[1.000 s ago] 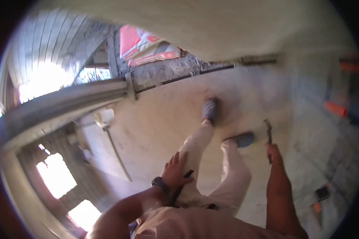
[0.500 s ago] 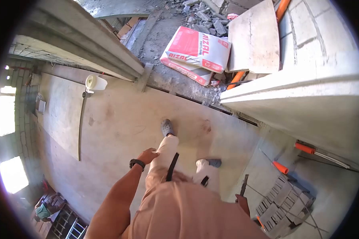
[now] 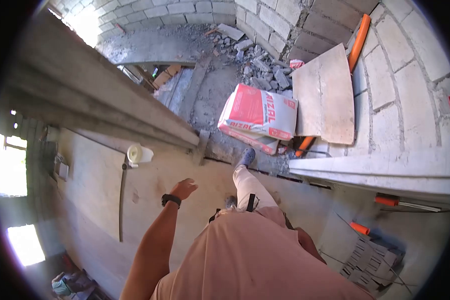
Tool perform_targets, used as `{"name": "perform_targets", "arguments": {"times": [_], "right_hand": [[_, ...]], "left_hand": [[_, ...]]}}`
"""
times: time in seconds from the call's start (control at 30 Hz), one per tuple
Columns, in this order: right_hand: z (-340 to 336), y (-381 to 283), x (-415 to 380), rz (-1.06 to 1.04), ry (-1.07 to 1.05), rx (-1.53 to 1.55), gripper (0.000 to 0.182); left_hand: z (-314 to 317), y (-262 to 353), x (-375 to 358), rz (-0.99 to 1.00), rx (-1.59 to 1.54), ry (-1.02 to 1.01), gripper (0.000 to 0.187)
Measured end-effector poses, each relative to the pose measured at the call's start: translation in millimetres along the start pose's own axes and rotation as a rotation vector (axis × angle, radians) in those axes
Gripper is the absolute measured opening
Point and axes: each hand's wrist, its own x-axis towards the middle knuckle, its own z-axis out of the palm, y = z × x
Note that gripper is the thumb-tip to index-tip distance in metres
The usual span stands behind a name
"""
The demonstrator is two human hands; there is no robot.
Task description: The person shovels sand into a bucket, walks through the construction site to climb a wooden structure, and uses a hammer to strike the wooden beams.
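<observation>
My left hand (image 3: 184, 189), with a dark watch (image 3: 171, 200) on its wrist, hangs in the air in front of my body. Its fingers are stretched out and nothing is in them. My right arm (image 3: 309, 242) shows only in part beside my shirt, and the fingers there are hidden. One foot in a grey clog (image 3: 246, 157) is at the doorway threshold, close to the stacked red and white cement bags (image 3: 257, 112). The other clog (image 3: 230, 201) is behind it on the floor.
Rubble (image 3: 265, 67) lies behind the bags. A board (image 3: 325, 97) and an orange pipe (image 3: 360, 42) lean on the block wall. A white pail (image 3: 139, 154) stands left, beside a flat panel (image 3: 92, 180). Blocks (image 3: 367, 262) are at right; another person (image 3: 62, 286) is lower left.
I have stepped forward, one foot now reaching the threshold. My left hand has moved away from my thigh. The dark long tool seen at my right hand is out of sight now.
</observation>
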Motion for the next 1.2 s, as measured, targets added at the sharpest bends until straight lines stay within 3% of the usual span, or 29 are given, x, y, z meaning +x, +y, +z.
{"name": "perform_targets", "arguments": {"times": [0.07,0.17,0.2,0.27,0.33,0.4,0.47,0.53,0.6,0.67,0.7,0.73,0.8,0.83,0.93,1.03,1.13,1.2], "right_hand": [[-22.6,-78.5,25.5,-0.052,0.032,-0.057,0.029],[-68.5,-200.1,68.0,-0.128,0.105,-0.166,0.033],[-83.3,-229.2,88.6,-0.313,0.152,-0.234,0.037],[-113.4,-303.6,103.5,-0.397,0.333,-0.392,0.052],[-158.1,-395.2,64.8,-0.518,0.236,-0.285,0.055],[-189.2,-454.9,48.4,-0.628,0.294,-0.208,0.049],[-203.6,-516.0,-15.4,-0.706,0.230,0.062,0.036],[-212.2,-557.1,-23.2,-0.856,0.125,0.252,0.027],[-218.8,-597.6,-10.0,-0.816,0.028,0.373,0.028],[-222.6,-655.8,-3.1,-0.827,-0.106,0.715,0.030],[-219.7,-692.6,3.0,-0.852,-0.013,0.754,0.032],[-223.6,-725.3,14.3,-0.858,-0.016,0.742,0.032],[-229.5,-785.0,43.2,-0.700,0.343,0.502,0.033],[-235.3,-813.0,61.9,-0.693,0.414,0.474,0.034],[-253.5,-901.1,124.2,-0.674,0.570,0.312,0.034],[-299.4,-919.9,248.6,-0.793,0.544,0.097,0.038],[-296.9,-1004.0,221.2,-0.415,0.639,-0.043,0.044],[-309.5,-1052.5,220.6,-0.291,0.674,-0.102,0.049]], "left_hand": [[-34.3,47.0,62.3,0.019,0.059,-0.061,0.060],[-75.5,98.7,156.2,0.357,0.383,-0.004,0.055],[-88.3,123.9,169.1,0.420,0.411,0.055,0.053],[-106.3,120.8,264.1,1.197,1.357,0.016,0.050],[-161.4,227.2,245.9,0.321,0.396,0.007,0.048],[-195.8,258.6,275.9,0.332,0.291,-0.016,0.056],[-214.0,267.8,325.6,0.327,0.313,-0.046,0.056],[-233.8,268.7,380.9,0.304,0.409,-0.020,0.056],[-267.1,279.1,423.2,0.275,0.419,-0.026,0.059],[-299.6,281.9,474.8,0.186,0.383,-0.073,0.062],[-319.1,280.1,501.3,0.136,0.344,-0.081,0.064],[-335.2,270.9,534.0,0.143,0.301,-0.064,0.063],[-365.9,250.4,598.1,0.143,0.303,-0.038,0.061],[-391.7,247.9,622.5,0.153,0.310,-0.055,0.059],[-462.0,211.7,696.7,0.134,0.168,0.042,0.057],[-547.1,177.9,738.6,0.073,0.180,0.053,0.052],[-619.0,126.4,768.2,0.072,0.196,0.147,0.051],[-694.3,136.5,755.0,-0.101,-0.087,0.193,0.050]]}}
